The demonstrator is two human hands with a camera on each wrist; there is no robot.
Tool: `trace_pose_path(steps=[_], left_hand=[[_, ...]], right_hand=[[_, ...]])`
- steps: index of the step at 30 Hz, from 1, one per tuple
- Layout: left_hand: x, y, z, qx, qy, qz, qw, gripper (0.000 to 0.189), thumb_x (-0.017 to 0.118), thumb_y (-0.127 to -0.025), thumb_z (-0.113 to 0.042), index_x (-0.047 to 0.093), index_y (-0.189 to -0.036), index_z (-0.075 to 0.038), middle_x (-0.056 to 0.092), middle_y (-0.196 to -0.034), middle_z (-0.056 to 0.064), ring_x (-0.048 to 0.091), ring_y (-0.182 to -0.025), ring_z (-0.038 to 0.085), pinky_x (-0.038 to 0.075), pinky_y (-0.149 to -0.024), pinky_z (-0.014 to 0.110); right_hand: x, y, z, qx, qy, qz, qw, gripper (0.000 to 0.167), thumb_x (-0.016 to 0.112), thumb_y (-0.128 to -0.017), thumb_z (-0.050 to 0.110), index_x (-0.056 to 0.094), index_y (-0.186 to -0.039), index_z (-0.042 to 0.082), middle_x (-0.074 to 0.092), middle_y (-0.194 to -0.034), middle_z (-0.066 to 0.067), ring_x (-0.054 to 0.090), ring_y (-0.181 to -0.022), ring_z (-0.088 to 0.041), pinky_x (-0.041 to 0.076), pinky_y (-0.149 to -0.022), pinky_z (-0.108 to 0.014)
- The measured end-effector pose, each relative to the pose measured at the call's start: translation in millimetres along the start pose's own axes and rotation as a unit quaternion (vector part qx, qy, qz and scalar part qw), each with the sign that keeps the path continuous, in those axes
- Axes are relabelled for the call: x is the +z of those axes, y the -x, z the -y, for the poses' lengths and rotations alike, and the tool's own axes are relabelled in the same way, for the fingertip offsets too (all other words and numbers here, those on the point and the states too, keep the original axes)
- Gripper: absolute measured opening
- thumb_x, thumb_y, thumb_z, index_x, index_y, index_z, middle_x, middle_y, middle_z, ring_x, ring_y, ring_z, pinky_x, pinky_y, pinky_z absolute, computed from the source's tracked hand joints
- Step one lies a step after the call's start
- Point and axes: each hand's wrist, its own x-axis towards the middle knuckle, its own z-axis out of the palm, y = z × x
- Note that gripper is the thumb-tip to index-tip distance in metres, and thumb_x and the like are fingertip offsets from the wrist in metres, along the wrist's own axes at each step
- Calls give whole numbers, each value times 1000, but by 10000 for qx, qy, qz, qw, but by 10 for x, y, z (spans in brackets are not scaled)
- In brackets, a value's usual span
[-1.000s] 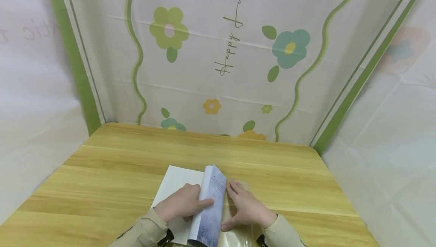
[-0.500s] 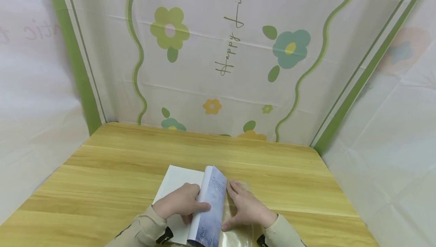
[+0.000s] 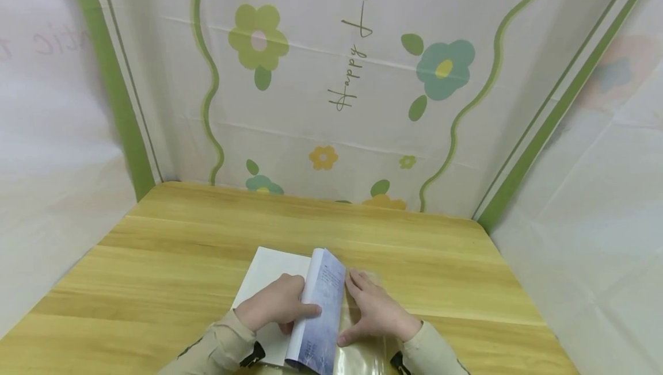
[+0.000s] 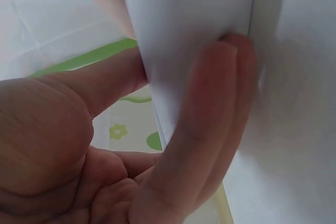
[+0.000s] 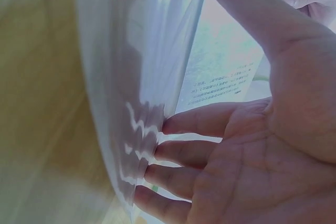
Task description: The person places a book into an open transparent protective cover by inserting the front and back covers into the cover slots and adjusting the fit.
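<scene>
Left hand [image 3: 274, 305]: grasped the curled bluish flap [image 3: 326, 294] of the booklet [image 3: 277, 266], thumb on top.
Right hand [image 3: 380, 313]: was unclenched, fingertips touching clear plastic [image 3: 359, 359].
Booklet: lay on the wooden table [image 3: 150, 283], beneath the left hand.
Flowered cloth [image 3: 305, 76]: hung beyond.

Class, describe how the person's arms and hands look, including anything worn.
The left hand and right hand wear no gloves or visible rings. Pale beige, creased sleeves reach both wrists; the left one bears dark markings. A small black fitting shows beside each wrist, too unclear to identify.
</scene>
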Motion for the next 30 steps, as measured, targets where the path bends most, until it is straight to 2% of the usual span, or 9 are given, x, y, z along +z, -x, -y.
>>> trace_pose_path(steps=[20, 30], left_hand=[[28, 56, -28, 148, 19, -129, 9998, 23, 72, -88, -14, 61, -82, 5, 58, -54, 4, 58, -37, 18, 51, -35, 33], [48, 60, -21, 39, 266, -182, 9995, 22, 72, -88, -10, 58, -85, 7, 58, -57, 8, 59, -38, 20, 51, -35, 33]], right_hand=[[4, 3, 7, -27, -20, -42, 10000, 128, 84, -59, 62, 29, -147, -13, 20, -154, -31, 21, -141, -47, 24, -110, -60], [15, 9, 12, -10, 39, -93, 9999, 128, 84, -59, 63, 30, -147, -12, 21, -154, -31, 22, -141, -46, 24, -110, -60]])
